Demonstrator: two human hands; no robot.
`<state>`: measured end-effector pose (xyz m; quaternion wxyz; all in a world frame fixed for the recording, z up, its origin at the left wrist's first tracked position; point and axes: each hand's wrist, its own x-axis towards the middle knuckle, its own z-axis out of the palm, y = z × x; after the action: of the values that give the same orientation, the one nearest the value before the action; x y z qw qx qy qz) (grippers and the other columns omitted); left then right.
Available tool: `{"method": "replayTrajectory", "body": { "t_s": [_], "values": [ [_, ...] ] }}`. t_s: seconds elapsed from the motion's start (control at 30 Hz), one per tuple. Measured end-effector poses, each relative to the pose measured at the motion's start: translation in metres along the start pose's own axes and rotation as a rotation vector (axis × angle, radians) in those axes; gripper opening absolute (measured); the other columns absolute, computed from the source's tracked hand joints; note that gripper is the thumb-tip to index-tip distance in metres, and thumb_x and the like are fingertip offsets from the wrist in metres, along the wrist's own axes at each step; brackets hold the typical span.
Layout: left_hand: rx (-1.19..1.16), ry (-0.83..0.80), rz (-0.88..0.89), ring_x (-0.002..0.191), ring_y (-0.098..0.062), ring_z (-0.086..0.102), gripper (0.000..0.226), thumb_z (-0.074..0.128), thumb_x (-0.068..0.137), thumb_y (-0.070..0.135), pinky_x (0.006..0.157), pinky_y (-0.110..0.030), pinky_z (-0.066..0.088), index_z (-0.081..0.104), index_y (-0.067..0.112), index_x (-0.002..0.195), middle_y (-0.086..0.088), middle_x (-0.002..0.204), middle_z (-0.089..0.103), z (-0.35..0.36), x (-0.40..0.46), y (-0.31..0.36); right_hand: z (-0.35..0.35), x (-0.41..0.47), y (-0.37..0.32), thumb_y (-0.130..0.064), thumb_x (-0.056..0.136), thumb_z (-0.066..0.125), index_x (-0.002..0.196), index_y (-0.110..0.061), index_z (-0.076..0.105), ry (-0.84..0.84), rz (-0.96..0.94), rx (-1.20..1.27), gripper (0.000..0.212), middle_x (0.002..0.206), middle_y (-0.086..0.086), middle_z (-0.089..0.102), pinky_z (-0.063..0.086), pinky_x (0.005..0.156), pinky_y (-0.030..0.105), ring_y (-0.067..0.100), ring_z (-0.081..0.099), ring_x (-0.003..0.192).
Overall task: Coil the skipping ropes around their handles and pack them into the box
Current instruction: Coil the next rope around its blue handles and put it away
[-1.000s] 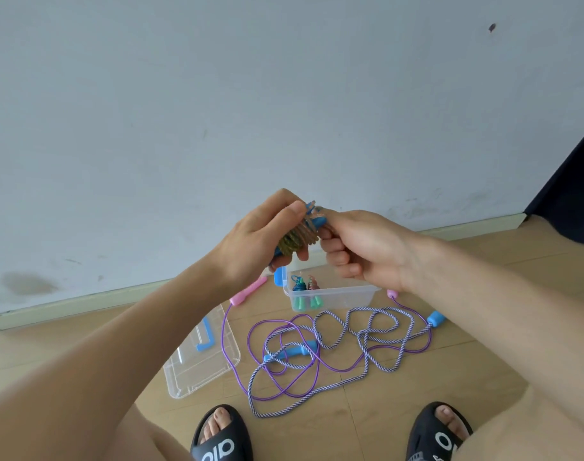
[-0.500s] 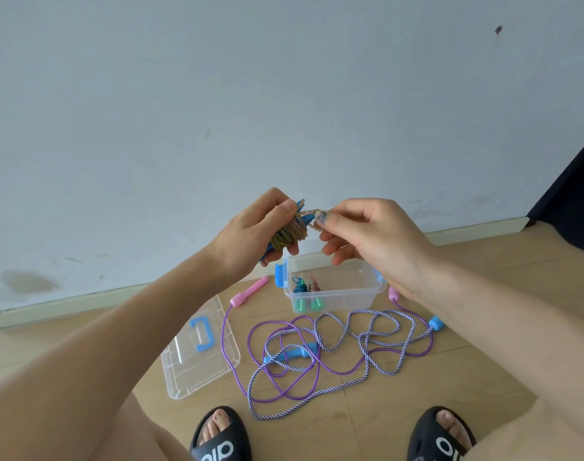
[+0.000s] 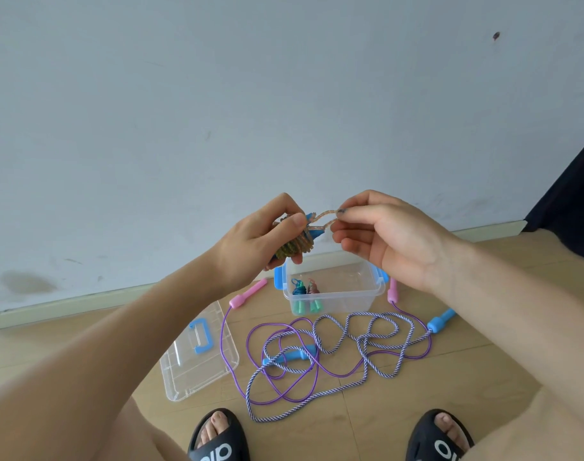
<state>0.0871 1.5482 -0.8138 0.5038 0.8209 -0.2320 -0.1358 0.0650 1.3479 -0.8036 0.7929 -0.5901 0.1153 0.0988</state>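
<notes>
1. I start with the coiled rope [image 3: 292, 246]: a glittery cord wound in tight turns around a pair of blue handles, held up in the air above the box. From here the winding looks close to finished.
2. My left hand [image 3: 260, 241] grips the bundle, thumb pressed across the coils, which I judge is what stops the turns springing loose.
3. The loose loop [image 3: 323, 219], the last free bit of cord, runs from the bundle to my right hand [image 3: 380, 237], which pinches it between thumb and forefinger. I read that as tension held for a final tuck or wrap.
4. The clear box [image 3: 333, 294] sits on the floor straight below my hands and near the wall, so the drop should be short. One coiled rope with green handles [image 3: 305, 296] already lies inside it.
5. The lid [image 3: 200, 354] rests off to the left of the box, flat, with its blue carrying handle showing.
6. In front of the box two ropes are not yet wound: a thin purple rope [image 3: 224, 344] with pink handles and a striped rope [image 3: 377, 327] with blue handles, tangled across each other.
7. My slippered feet [image 3: 219, 437] frame the bottom edge.
</notes>
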Motion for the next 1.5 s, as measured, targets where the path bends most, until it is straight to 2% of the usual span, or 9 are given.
{"method": "replayTrajectory", "body": {
  "t_s": [0.13, 0.33, 0.43, 0.57, 0.77, 0.9, 1.03, 1.27, 1.5],
  "values": [
    [0.071, 0.019, 0.017, 0.056, -0.008, 0.051, 0.019, 0.042, 0.103, 0.033, 0.056, -0.018, 0.042, 0.052, 0.019, 0.097, 0.000, 0.076, 0.071, 0.003, 0.000, 0.000, 0.005, -0.001, 0.003, 0.004, 0.092, 0.058, 0.082, -0.010, 0.054, -0.023, -0.036, 0.016, 0.018, 0.075, 0.015, 0.069, 0.053, 0.055, 0.022, 0.018, 0.065, 0.062],
    [0.119, 0.028, 0.028, 0.056, -0.001, 0.055, 0.018, 0.043, 0.103, 0.033, 0.057, -0.010, 0.040, 0.052, 0.019, 0.097, 0.008, 0.072, 0.070, 0.006, -0.001, -0.001, 0.011, -0.005, 0.008, 0.008, 0.085, 0.063, 0.074, -0.008, 0.055, -0.004, -0.135, -0.214, 0.021, 0.073, 0.012, 0.061, 0.047, 0.059, 0.024, 0.016, 0.057, 0.061],
    [0.119, 0.012, 0.031, 0.056, -0.002, 0.055, 0.018, 0.043, 0.103, 0.033, 0.057, -0.011, 0.039, 0.052, 0.020, 0.096, 0.006, 0.073, 0.070, 0.007, -0.001, -0.002, 0.011, -0.005, 0.008, 0.011, 0.084, 0.061, 0.079, -0.007, 0.058, -0.008, -0.136, -0.217, 0.018, 0.072, 0.011, 0.059, 0.045, 0.059, 0.025, 0.017, 0.053, 0.061],
    [0.100, 0.021, 0.025, 0.056, -0.002, 0.055, 0.019, 0.043, 0.103, 0.033, 0.057, -0.011, 0.039, 0.052, 0.019, 0.097, 0.006, 0.074, 0.070, 0.007, -0.001, -0.001, 0.008, -0.003, 0.007, 0.009, 0.086, 0.059, 0.106, -0.009, 0.063, -0.046, -0.082, -0.104, 0.027, 0.078, 0.011, 0.063, 0.045, 0.060, 0.026, 0.016, 0.054, 0.063],
    [0.089, 0.043, 0.005, 0.056, -0.003, 0.055, 0.021, 0.043, 0.103, 0.037, 0.056, -0.012, 0.040, 0.053, 0.020, 0.097, 0.007, 0.073, 0.070, 0.009, 0.001, -0.002, 0.009, -0.001, 0.011, 0.005, 0.085, 0.064, 0.095, -0.007, 0.071, -0.016, -0.074, -0.132, 0.017, 0.078, 0.006, 0.065, 0.048, 0.066, 0.026, 0.015, 0.058, 0.071],
    [0.057, 0.040, -0.021, 0.057, -0.010, 0.051, 0.021, 0.043, 0.103, 0.039, 0.058, -0.021, 0.043, 0.053, 0.022, 0.095, 0.001, 0.075, 0.071, 0.009, 0.003, -0.002, 0.009, 0.000, 0.011, 0.007, 0.085, 0.062, 0.092, -0.008, 0.069, -0.017, -0.077, -0.080, 0.018, 0.077, 0.006, 0.065, 0.051, 0.068, 0.026, 0.017, 0.059, 0.072],
    [0.153, 0.021, -0.010, 0.060, -0.006, 0.054, 0.019, 0.043, 0.101, 0.043, 0.063, -0.024, 0.042, 0.052, 0.030, 0.092, 0.006, 0.074, 0.071, 0.007, 0.004, -0.004, 0.007, 0.001, 0.011, 0.009, 0.085, 0.062, 0.093, -0.007, 0.070, -0.014, -0.093, -0.123, 0.019, 0.085, 0.008, 0.067, 0.051, 0.067, 0.024, 0.016, 0.060, 0.074],
    [0.147, 0.035, 0.004, 0.062, -0.009, 0.053, 0.020, 0.043, 0.101, 0.044, 0.065, -0.027, 0.045, 0.052, 0.029, 0.092, 0.003, 0.074, 0.071, 0.007, 0.005, -0.003, 0.007, 0.002, 0.013, 0.012, 0.085, 0.061, 0.091, -0.006, 0.070, 0.010, -0.147, -0.103, 0.021, 0.094, 0.013, 0.069, 0.057, 0.079, 0.023, 0.019, 0.067, 0.086],
    [0.117, 0.038, 0.004, 0.056, -0.006, 0.053, 0.021, 0.043, 0.102, 0.041, 0.058, -0.019, 0.042, 0.053, 0.025, 0.093, 0.004, 0.074, 0.071, 0.005, 0.006, 0.001, 0.010, 0.004, 0.012, 0.011, 0.086, 0.061, 0.094, -0.001, 0.067, 0.113, -0.113, 0.057, 0.016, 0.096, 0.019, 0.068, 0.056, 0.070, 0.019, 0.022, 0.067, 0.084]
  ]
}}
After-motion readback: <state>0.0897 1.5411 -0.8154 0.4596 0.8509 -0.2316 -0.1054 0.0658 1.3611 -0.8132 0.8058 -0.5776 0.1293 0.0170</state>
